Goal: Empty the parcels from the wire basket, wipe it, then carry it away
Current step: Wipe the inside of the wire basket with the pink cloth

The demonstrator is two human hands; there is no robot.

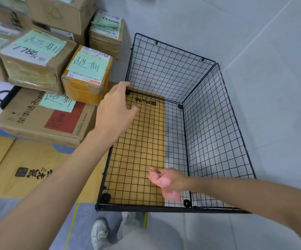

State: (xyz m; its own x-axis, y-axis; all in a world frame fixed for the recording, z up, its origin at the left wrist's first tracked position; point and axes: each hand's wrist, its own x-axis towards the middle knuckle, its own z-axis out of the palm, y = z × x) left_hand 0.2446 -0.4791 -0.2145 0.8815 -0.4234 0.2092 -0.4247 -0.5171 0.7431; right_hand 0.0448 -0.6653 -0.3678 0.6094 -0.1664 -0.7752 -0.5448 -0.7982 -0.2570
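Parcels of brown cardboard with pale green handwritten labels [88, 74] stand stacked at the far left, outside the basket, on flattened yellow-brown cardboard sheets [28, 168].

Just right of them, the left hand [115, 112] reaches forward on a nearly straight arm. Its fingers are loosely spread and relaxed and grip nothing. The fingertips lie over the left edge of the back panel, but whether they touch the wire cannot be told.

The black rectangular wire-mesh basket [164, 69] sits on the grey tiled floor [272, 87], directly ahead of the person. It holds no parcels, and its left part overlaps a yellow sheet seen through the mesh. Its long axis runs away from the person, so the far corner lies ahead of the left fingers while the near end lies under the right hand.

The right hand [175, 179] crosses in from the right, forearm roughly level, low inside the near end. Its fingers are curled round a crumpled pink cloth [161, 181], which hangs close over the bottom mesh.

Emptying looks finished, and wiping appears to be the step in hand. The right hand is the nearer one for that, and the left is placed to steady the frame.
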